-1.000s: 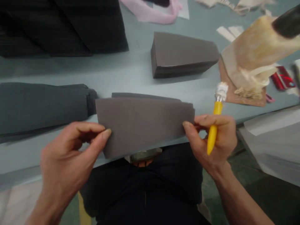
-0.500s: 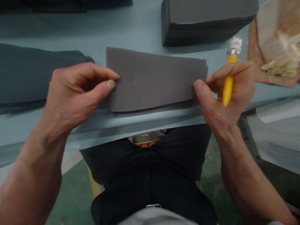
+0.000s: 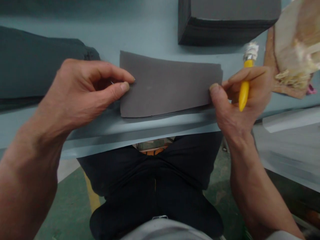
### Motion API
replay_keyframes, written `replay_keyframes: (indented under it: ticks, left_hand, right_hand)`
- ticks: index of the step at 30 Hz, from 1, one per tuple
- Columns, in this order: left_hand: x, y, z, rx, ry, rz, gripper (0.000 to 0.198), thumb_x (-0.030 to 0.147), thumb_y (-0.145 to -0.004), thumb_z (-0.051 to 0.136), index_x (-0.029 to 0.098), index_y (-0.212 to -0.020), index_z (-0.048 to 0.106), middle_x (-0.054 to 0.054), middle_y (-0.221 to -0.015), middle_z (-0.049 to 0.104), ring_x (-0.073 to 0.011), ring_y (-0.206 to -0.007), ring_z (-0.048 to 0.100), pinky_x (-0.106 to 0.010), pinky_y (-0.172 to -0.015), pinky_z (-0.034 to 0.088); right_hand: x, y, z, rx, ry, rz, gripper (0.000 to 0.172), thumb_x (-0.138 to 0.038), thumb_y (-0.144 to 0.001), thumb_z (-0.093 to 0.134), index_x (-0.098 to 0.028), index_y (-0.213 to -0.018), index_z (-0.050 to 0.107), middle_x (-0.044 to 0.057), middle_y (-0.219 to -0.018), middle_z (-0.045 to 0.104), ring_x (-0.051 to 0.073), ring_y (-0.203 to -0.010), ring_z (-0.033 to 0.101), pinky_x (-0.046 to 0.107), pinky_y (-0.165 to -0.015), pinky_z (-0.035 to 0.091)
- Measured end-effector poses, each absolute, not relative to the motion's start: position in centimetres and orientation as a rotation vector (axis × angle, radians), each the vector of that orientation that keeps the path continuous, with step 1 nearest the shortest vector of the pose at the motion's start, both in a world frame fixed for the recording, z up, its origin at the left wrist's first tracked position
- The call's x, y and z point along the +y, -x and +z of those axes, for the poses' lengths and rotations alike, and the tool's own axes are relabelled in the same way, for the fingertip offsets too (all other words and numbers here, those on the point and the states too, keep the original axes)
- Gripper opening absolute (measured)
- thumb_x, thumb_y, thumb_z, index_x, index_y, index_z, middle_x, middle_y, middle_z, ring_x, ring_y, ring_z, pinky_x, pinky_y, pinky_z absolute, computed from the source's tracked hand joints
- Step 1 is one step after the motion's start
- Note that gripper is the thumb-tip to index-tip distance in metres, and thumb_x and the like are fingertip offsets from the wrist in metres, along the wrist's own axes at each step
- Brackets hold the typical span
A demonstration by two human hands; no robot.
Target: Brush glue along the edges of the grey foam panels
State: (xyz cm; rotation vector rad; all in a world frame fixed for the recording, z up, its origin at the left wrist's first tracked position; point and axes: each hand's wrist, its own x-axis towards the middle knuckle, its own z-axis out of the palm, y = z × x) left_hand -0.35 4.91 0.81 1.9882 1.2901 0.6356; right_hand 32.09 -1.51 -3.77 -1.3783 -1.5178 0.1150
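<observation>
A thin, dark grey sheet [image 3: 170, 88], foam-like and slightly curved, is held up between my two hands just above the table's near edge. Thumb and forefinger of my left hand [image 3: 86, 90] pinch its left edge. At the right edge, my right hand [image 3: 246, 95] grips the sheet between thumb and fingers. That same hand also carries a yellow-handled brush [image 3: 243, 93], its whitish, clotted tip pointing away from me. How the handle is lodged among the fingers is partly hidden.
A thick stack of similar grey sheets [image 3: 230, 31] stands at the far right of the light blue table [image 3: 140, 30]. Dark folded material [image 3: 37, 63] lies on the left. A brown board [image 3: 271, 63] bears glue-crusted stuff at the right, above a pale surface [image 3: 290, 143].
My left hand and the sheet's left end have shifted a little to the right in view. The stack also appears slightly farther up and right. Both grips are kept.
</observation>
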Motion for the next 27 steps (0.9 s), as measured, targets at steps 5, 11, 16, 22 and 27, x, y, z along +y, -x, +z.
replay_keyframes:
  ticks: [5, 11, 16, 22, 27]
  left_hand:
    - [4.5, 0.1, 0.9, 1.391, -1.937, 0.648, 0.051, 0.058, -0.089, 0.073, 0.014, -0.113, 0.085, 0.002, -0.081, 0.072, -0.011, -0.073, 0.066, -0.042, -0.092, 0.062]
    - [4.5, -0.3, 0.5, 1.402, -1.868, 0.748, 0.03, 0.04, -0.086, 0.077, 0.02, -0.104, 0.088, 0.001, -0.081, 0.078, -0.0078, -0.066, 0.062, -0.02, -0.06, 0.046]
    - [4.7, -0.1, 0.0, 1.406, -1.887, 0.739, 0.032, 0.044, -0.085, 0.079, 0.021, -0.105, 0.088, 0.002, -0.076, 0.076, -0.0085, -0.066, 0.064, -0.018, -0.057, 0.045]
    - [4.6, -0.1, -0.1, 1.435, -1.897, 0.736, 0.03, 0.041, -0.086, 0.078, 0.021, -0.106, 0.088, 0.001, -0.078, 0.077, -0.0072, -0.063, 0.06, -0.019, -0.055, 0.041]
    - [4.6, -0.2, -0.2, 1.429, -1.91, 0.735, 0.033, 0.038, -0.085, 0.077, 0.019, -0.11, 0.087, 0.001, -0.075, 0.076, -0.0062, -0.061, 0.059, -0.018, -0.055, 0.04]
  right_hand:
    - [-1.5, -31.7, -3.6, -1.52, 1.388, 0.123, 0.023, -0.019, -0.083, 0.078, -0.026, -0.086, 0.056, -0.005, -0.078, 0.051, 0.012, -0.065, 0.052, 0.028, -0.06, 0.052]
    - [-1.5, -31.6, -3.2, -1.522, 1.404, 0.115, 0.024, -0.027, -0.085, 0.075, -0.028, -0.087, 0.051, -0.003, -0.079, 0.05, 0.015, -0.065, 0.052, 0.03, -0.06, 0.051]
    - [-1.6, -31.7, -3.2, -1.545, 1.461, 0.109, 0.029, -0.043, -0.089, 0.074, -0.029, -0.087, 0.049, -0.002, -0.079, 0.051, 0.017, -0.066, 0.055, 0.033, -0.062, 0.053]
    - [-1.5, -32.1, -3.5, -1.559, 1.494, 0.121, 0.033, -0.051, -0.09, 0.076, -0.03, -0.089, 0.051, -0.001, -0.08, 0.053, 0.019, -0.067, 0.056, 0.035, -0.063, 0.056]
    - [-1.5, -32.1, -3.6, -1.56, 1.436, 0.142, 0.033, -0.047, -0.089, 0.077, -0.029, -0.089, 0.05, -0.002, -0.079, 0.051, 0.017, -0.065, 0.054, 0.034, -0.062, 0.054]
